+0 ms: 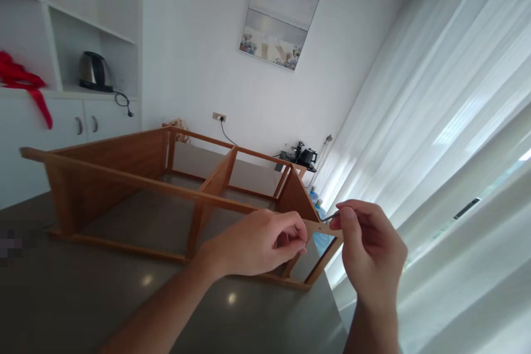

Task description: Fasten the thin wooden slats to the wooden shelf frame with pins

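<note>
A wooden shelf frame (194, 194) lies on its side on the dark grey table (199, 315). My right hand (369, 249) pinches a thin dark hex key (329, 217) between thumb and fingers. The key's far end meets the top rail near the frame's right end, by the end board (296, 199). Just left of it, my left hand (261, 240) is closed over the near top rail, thumb and fingertips together. Whatever those fingers may hold is hidden.
White curtains (456, 121) hang along the right side. A small black stand (284, 161) with a dark kettle (308, 156) is behind the frame. Back left, a white cabinet (66, 110) holds a steel kettle (94, 71) and red cloth (20, 74).
</note>
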`<state>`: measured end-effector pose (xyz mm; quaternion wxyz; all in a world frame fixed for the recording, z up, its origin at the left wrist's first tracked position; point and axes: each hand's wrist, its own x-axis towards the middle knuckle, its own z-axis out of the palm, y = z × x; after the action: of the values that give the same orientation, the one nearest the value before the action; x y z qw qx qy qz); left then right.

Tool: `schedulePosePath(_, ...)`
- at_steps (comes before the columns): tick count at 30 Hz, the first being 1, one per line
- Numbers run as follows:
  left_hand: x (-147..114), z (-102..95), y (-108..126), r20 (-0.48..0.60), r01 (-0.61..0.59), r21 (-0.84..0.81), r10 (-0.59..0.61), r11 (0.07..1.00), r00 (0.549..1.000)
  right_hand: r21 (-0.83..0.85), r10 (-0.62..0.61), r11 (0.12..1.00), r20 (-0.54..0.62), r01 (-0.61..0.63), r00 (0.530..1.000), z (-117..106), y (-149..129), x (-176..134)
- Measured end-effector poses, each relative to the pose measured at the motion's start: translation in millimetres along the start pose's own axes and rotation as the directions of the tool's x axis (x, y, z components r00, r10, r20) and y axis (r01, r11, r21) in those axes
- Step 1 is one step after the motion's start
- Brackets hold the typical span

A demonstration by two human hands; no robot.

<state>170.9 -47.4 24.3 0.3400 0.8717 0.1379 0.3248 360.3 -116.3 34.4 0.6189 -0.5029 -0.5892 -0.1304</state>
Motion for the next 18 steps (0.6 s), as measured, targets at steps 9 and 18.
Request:
schedulePosePath(9,43,47.0,-18,0.091,-0.029,0.133,0.017,0.991,0.996,-0.067,0.123,0.992,0.317,-0.107,0.940,-45,61,16)
schedulePosePath(18,37,38.1,-25,0.156,-0.043,0.264,0.001,0.964,0.988,-0.217,0.259,0.960,0.465,-0.174,0.847,-47,74,19)
